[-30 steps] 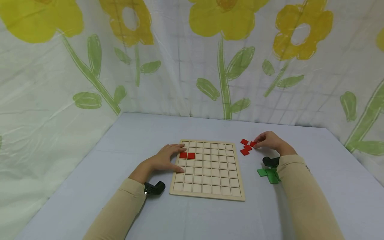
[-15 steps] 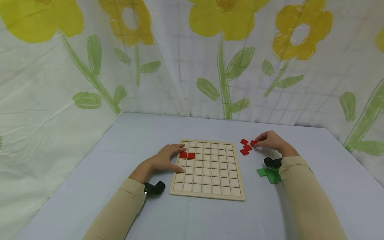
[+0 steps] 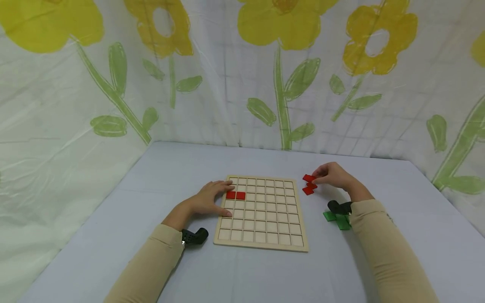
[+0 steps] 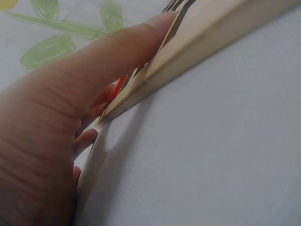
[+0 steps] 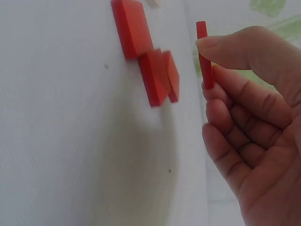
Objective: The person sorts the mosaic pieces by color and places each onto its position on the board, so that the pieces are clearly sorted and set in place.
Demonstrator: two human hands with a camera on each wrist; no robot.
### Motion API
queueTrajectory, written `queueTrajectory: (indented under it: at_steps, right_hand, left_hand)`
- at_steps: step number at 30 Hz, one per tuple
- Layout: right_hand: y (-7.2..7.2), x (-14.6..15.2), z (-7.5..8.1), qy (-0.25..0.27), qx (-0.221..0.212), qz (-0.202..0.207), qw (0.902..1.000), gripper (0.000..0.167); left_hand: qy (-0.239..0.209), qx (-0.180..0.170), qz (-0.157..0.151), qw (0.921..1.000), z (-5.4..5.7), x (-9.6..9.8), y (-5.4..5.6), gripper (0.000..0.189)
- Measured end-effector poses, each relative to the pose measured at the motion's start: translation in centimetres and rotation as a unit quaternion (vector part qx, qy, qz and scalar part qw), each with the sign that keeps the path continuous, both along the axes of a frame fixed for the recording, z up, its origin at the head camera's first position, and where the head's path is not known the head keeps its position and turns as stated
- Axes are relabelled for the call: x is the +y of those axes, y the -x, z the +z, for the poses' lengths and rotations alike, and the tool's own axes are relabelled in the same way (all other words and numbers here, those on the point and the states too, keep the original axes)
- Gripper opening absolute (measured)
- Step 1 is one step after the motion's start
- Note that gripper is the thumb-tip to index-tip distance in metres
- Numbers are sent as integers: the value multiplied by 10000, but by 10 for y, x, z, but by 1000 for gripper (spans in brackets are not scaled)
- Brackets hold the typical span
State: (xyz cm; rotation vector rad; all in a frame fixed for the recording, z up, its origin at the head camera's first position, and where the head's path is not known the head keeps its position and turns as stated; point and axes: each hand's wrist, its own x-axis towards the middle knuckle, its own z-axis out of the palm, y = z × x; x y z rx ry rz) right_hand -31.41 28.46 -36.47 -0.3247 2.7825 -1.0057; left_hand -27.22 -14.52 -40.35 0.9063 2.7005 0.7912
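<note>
Between thumb and fingers, my right hand (image 3: 335,174) pinches a thin red square tile (image 5: 204,59), held up off the table in the right wrist view. Below it lie several loose red tiles (image 3: 308,191), bunched closely to the right of the board. My left hand (image 3: 208,200) rests at the left edge of a wooden grid board (image 3: 261,214), thumb and fingers spread over its rim. Two red tiles (image 3: 240,195) sit side by side in the third row from the back, at the left end. In the left wrist view the thumb (image 4: 117,49) lies across the board's frame.
Several green tiles (image 3: 342,222) lie in a pile right of the board, partly under the right wrist's black camera (image 3: 339,207). A white sheet with painted flowers (image 3: 280,80) hangs behind the pale table (image 3: 182,164).
My right hand has lifted the red tile and moved slightly left, over the other loose red tiles. The left hand stays in place on the board.
</note>
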Motion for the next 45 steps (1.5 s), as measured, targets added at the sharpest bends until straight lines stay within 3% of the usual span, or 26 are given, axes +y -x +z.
queueTrajectory:
  at_steps: [32, 45]
  right_hand:
    - [-9, -87, -8, 489, 133, 799, 9955, 29]
    - [-17, -117, 2, 585, 23, 818, 9949, 25]
  left_hand:
    - [25, -48, 63, 10000, -2, 1, 1, 88]
    - [-4, -44, 104, 9999, -1, 1, 0, 88]
